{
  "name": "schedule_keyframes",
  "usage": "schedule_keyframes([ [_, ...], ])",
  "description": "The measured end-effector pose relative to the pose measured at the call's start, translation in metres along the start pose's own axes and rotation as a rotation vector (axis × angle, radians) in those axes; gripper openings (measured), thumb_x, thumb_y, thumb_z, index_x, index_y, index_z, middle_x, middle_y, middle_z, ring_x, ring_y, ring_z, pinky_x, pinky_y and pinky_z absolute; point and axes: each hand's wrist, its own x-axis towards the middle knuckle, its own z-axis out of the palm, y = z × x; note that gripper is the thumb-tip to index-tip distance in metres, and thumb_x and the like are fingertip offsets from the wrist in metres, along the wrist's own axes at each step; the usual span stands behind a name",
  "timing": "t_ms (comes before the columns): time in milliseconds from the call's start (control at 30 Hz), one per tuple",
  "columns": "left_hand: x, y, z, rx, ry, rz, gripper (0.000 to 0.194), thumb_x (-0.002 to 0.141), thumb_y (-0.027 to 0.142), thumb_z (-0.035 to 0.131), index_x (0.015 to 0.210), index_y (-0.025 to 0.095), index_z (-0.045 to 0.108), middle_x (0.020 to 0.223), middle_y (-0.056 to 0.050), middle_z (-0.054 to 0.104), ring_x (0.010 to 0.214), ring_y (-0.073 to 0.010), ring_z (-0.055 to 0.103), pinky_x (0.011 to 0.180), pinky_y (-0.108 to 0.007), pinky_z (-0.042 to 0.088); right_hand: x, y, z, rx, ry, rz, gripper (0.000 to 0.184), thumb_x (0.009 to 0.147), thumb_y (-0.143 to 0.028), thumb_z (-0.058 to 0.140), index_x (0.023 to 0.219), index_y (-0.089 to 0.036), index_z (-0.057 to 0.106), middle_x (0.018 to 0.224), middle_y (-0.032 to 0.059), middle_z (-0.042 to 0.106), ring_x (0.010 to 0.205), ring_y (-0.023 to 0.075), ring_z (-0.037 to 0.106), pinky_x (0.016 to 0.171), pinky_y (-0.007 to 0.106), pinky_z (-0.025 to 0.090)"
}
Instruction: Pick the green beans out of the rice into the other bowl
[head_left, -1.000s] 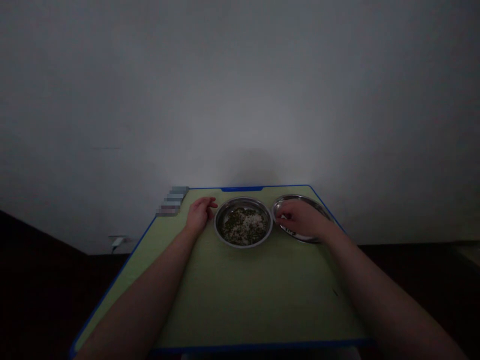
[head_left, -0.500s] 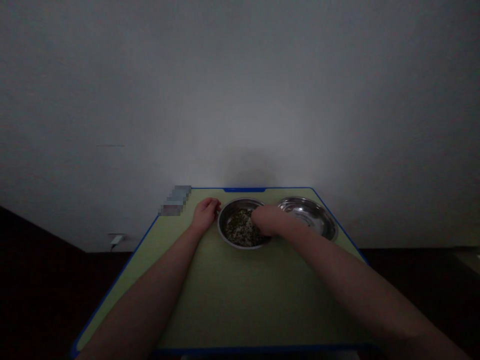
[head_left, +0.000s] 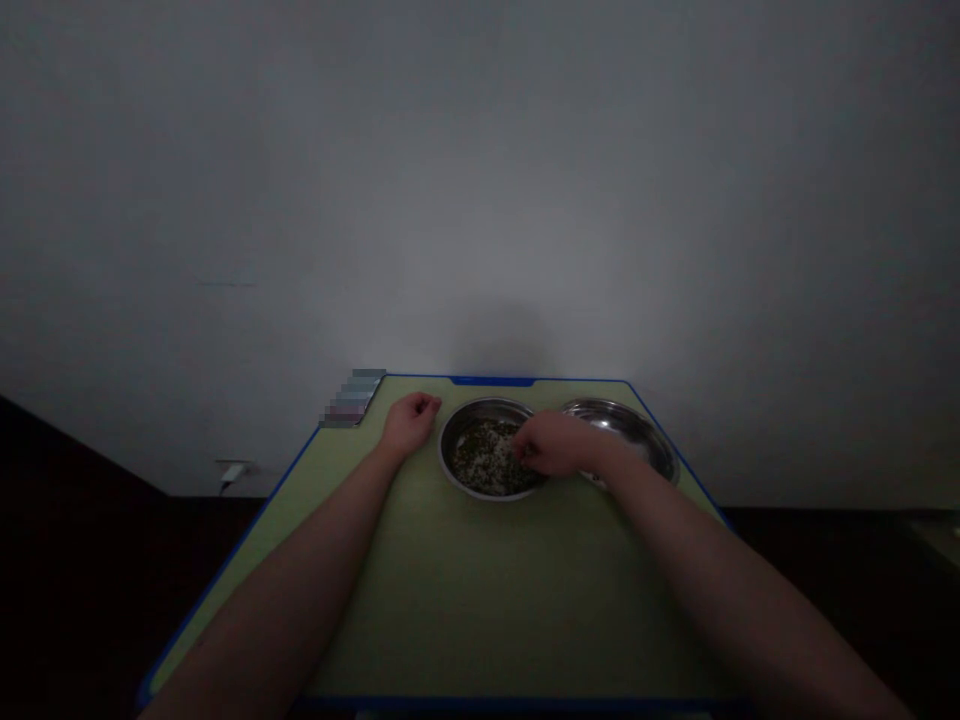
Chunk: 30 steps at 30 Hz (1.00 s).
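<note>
Over the steel bowl's [head_left: 480, 493] three o'clock, the right hand [head_left: 556, 443] has the mixed grains [head_left: 486, 458] at its nine o'clock, grip curled inward, closure and hold unclear.

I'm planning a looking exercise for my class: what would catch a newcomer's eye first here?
Probably the metal bowl of pale and dark bits on the far half of the table, with the right hand over its right side. Next come the shiny dish to the bowl's right and the left hand to its left.

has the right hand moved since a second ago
Yes: the right hand has gone left across the table, from over the shiny dish to over the bowl.
</note>
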Motion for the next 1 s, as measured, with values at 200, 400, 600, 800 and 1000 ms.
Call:
schedule_keyframes([
  [200,-0.001,0.006,0.002,-0.189,-0.047,-0.126,0.025,0.070,0.040,0.052,0.069,0.018,0.064,0.049,0.002,0.051,0.045,-0.0125,0.045,0.046,-0.024,0.033,-0.012,0.006,0.002,0.090,0.085,-0.049,0.020,0.073,-0.021,0.051,0.076,-0.020,0.071,0.073,0.0032,0.067,0.065,0.0140,0.055,0.061,0.024,0.036],
  [400,-0.006,0.019,0.015,-0.505,-0.020,-0.242,0.024,0.068,0.038,0.054,0.071,0.016,0.061,0.052,0.002,0.054,0.044,-0.0108,0.047,0.044,-0.023,0.035,-0.030,0.019,0.008,0.155,0.280,-0.070,0.019,0.076,-0.022,0.051,0.075,-0.019,0.069,0.068,0.0030,0.063,0.066,0.0144,0.053,0.066,0.026,0.036],
  [600,-0.005,0.017,0.018,-0.568,0.003,-0.245,0.023,0.067,0.037,0.056,0.071,0.015,0.062,0.054,0.001,0.055,0.046,-0.0105,0.049,0.046,-0.023,0.037,-0.070,0.040,0.013,0.252,0.440,0.035,0.014,0.075,-0.025,0.054,0.076,-0.019,0.067,0.065,0.0020,0.059,0.065,0.0146,0.051,0.064,0.026,0.036],
  [800,-0.004,0.014,0.018,-0.542,-0.051,-0.228,0.027,0.068,0.040,0.057,0.071,0.014,0.063,0.053,0.001,0.055,0.045,-0.0093,0.048,0.045,-0.022,0.035,-0.089,0.069,0.030,0.304,0.481,0.222,0.019,0.077,-0.028,0.051,0.072,-0.017,0.066,0.062,0.0017,0.057,0.056,0.0125,0.049,0.054,0.025,0.034],
  [1000,-0.004,0.017,0.018,-0.526,-0.059,-0.254,0.029,0.067,0.043,0.057,0.071,0.014,0.062,0.052,0.002,0.054,0.043,-0.0092,0.046,0.044,-0.021,0.033,-0.086,0.079,0.036,0.245,0.446,0.226,0.015,0.072,-0.025,0.055,0.074,-0.017,0.068,0.063,0.0021,0.059,0.055,0.0121,0.048,0.054,0.024,0.034],
])
